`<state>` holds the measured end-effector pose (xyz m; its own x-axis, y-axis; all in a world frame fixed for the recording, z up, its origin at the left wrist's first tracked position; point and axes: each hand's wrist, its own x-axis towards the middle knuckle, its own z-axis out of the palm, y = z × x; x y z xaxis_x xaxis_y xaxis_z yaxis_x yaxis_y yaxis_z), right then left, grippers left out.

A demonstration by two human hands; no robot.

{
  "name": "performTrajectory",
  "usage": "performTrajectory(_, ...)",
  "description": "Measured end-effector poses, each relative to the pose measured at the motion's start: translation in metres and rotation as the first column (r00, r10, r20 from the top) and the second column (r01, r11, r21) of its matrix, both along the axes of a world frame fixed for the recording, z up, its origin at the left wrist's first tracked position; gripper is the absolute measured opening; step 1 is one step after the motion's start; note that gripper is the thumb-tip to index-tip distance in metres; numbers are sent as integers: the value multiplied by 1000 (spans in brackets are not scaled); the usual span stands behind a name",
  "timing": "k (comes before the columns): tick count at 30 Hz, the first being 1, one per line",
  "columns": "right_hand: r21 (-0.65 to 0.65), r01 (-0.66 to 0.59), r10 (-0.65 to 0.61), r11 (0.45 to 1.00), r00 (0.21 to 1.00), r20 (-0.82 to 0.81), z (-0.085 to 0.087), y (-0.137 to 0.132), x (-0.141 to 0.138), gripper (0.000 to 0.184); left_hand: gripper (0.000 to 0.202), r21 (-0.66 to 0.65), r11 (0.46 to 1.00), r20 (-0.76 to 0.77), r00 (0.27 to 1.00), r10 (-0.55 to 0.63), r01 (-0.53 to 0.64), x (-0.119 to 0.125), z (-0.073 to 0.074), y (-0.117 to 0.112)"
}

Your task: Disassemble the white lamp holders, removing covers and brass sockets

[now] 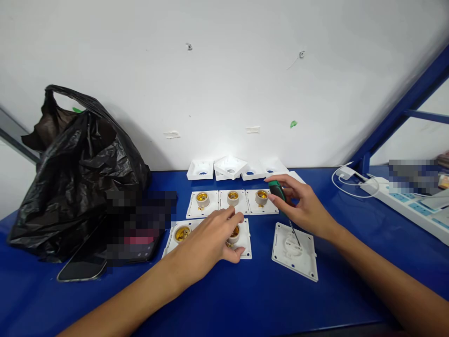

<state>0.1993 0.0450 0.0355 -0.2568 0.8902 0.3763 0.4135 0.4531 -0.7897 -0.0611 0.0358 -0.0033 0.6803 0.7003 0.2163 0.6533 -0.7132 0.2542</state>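
My right hand [298, 202] grips a screwdriver by its green and black handle [277, 191]. The thin shaft slants down, its tip over a white square plate [294, 262] lying with its underside up. My left hand [215, 234] curls its thumb and fingers around a lamp holder [247, 236], a white square base with a brass-lined round socket. Partly behind my left wrist sits another lamp holder [182, 232]. Three more stand in a row behind: a left one [202, 200], a middle one [233, 198] and a right one [261, 199].
Several white square covers [200, 169] with round holes lie along the wall. To the left are a black plastic bag [80, 173] and a phone [84, 262], near a blurred patch. A white power strip [410, 199] with a cable [351, 194] is at right on the blue table [224, 299].
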Motion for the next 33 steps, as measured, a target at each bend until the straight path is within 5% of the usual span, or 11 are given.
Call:
performTrajectory(5, 5, 13, -12, 1000, 984, -178, -4, 2, -2, 28, 39, -156, 988, 157, 988, 3, 22, -3, -8, -3)
performTrajectory(11, -112, -86, 69, 990, 987, -147, -9, 1, -7, 30, 22, -264, 964, 178, 983, 55, -6, 5, 11, -14)
performTrajectory(17, -205, -200, 191, 958, 979, -63, -8, 0, -7, 27, 26, -225, 974, 192, 978, 81, -36, 17, 12, -24)
performTrajectory(27, -185, -126, 86, 975, 974, -210, -3, 5, -1, 37, 25, -149, 988, 114, 992, 55, -37, 16, 7, -24)
performTrajectory(33, -277, -201, 204, 940, 979, -17, -5, 9, 4, 36, 24, -126, 991, 109, 993, 55, -41, 17, 8, -24)
